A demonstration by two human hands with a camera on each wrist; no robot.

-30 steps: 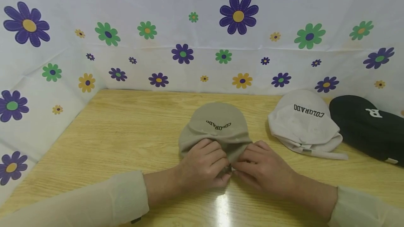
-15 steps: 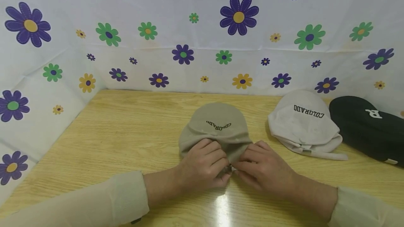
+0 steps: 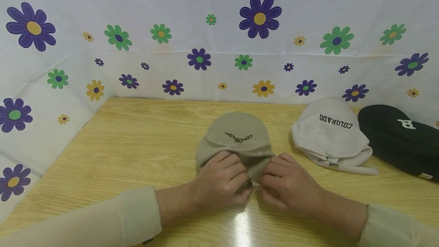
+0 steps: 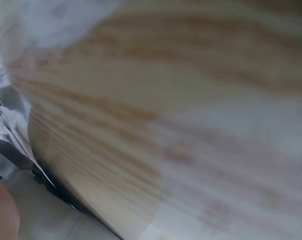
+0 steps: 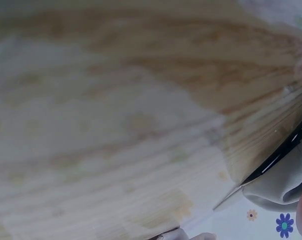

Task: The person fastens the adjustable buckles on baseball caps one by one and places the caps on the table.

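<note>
A khaki baseball cap (image 3: 240, 123) with dark COLORADO lettering sits mid-table in the head view, its back opening facing me. My left hand (image 3: 221, 180) grips the cap's rear edge with curled fingers, close to a small dark buckle (image 3: 248, 183). On the other side, my right hand (image 3: 291, 184) pinches the back strap beside that buckle. A short pale bit of strap shows between the hands. The fingertips and most of the strap are hidden. Both wrist views show mainly blurred table surface, without the cap.
To the right lies a light beige COLORADO cap (image 3: 330, 136), its strap (image 3: 360, 169) trailing over the wooden table (image 3: 137, 136). Touching it is a black cap (image 3: 394, 140) with a white letter R. A white flowered cloth (image 3: 212, 37) hangs behind the table.
My right hand has shifted slightly right, so the gap at the buckle is a little wider. The left hand stays almost still, and the khaki cap has moved only very slightly right.
</note>
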